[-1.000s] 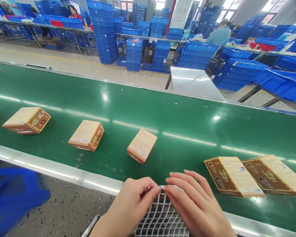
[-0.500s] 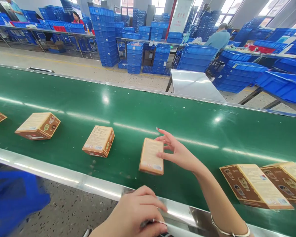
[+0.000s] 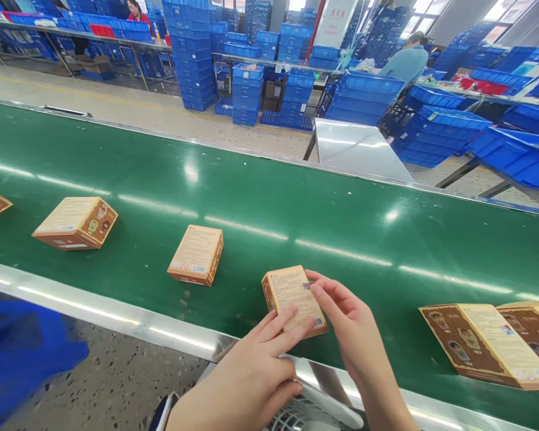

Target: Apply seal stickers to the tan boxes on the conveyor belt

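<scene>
A small tan carton [image 3: 293, 297] lies near the front edge of the green conveyor belt [image 3: 260, 197]. My right hand [image 3: 348, 323] grips its right side with thumb and fingers. My left hand [image 3: 251, 371] lays its fingertips on the carton's near face. Two more cartons of the same kind, one [image 3: 197, 254] and another [image 3: 77, 222], lie on the belt to the left. Two longer brown-and-cream boxes, one [image 3: 485, 344] and one behind it [image 3: 532, 326], lie at the right.
A steel rail [image 3: 94, 308] edges the belt in front of me. Below my hands is a white grid-patterned object [image 3: 305, 419]. A blue item [image 3: 18, 353] sits low at left. Stacked blue crates [image 3: 193, 54], a steel table [image 3: 359, 149] and other people stand beyond the belt.
My right hand drew the carton from mid-belt toward the front edge and turned it. My left hand rose from the grid object onto the carton. The other cartons drifted right.
</scene>
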Available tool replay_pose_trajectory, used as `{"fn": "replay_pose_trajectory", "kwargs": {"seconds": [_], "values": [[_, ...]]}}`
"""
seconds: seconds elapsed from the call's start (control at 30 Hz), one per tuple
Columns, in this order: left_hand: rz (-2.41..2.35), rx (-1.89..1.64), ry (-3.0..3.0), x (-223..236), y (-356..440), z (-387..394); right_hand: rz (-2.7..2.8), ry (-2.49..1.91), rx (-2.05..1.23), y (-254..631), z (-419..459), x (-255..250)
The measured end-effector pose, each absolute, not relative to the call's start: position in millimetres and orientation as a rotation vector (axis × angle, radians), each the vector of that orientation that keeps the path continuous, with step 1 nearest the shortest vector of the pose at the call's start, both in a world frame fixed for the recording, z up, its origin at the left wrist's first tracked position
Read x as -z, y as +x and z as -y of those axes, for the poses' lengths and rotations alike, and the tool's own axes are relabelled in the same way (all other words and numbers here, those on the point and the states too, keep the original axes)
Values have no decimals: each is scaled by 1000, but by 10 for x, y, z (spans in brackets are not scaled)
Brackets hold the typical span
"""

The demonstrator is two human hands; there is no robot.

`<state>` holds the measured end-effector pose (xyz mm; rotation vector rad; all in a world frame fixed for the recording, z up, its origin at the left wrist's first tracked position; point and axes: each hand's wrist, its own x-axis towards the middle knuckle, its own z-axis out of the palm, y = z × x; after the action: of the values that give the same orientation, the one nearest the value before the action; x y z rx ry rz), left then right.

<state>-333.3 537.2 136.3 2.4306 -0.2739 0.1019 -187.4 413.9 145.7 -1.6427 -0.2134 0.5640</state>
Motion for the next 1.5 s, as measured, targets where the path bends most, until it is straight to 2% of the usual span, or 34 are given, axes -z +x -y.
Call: {"fn": "replay_pose_trajectory", "kwargs": {"seconds": [0.43,0.83,0.97,1.1,1.2,1.37,1.5], "values": [[358,-183,2470,-1377,-3175,-5181,252,-1762,-592,-1754,-3957,-1455],[445,-176,2421,-1330,-3026,-5075,300,-2172,58,-1552,-3811,-1442],[326,-131,2166,-1379,-3104,-5149,634,-2224,175,-1653,-3558,-1641],[-108,101,1869,-1506,-3262,-5240,1235,-2017,-176,-1977,-3450,-1772],[-285,219,1724,-1598,-3339,-5296,1300,-1915,-279,-2152,-3493,-1694],[-299,207,1763,-1603,-3400,-5330,1399,-1920,-195,-2175,-3588,-1567],[-351,129,1824,-1547,-3429,-5294,1646,-1942,49,-2152,-3664,-1583]]}}
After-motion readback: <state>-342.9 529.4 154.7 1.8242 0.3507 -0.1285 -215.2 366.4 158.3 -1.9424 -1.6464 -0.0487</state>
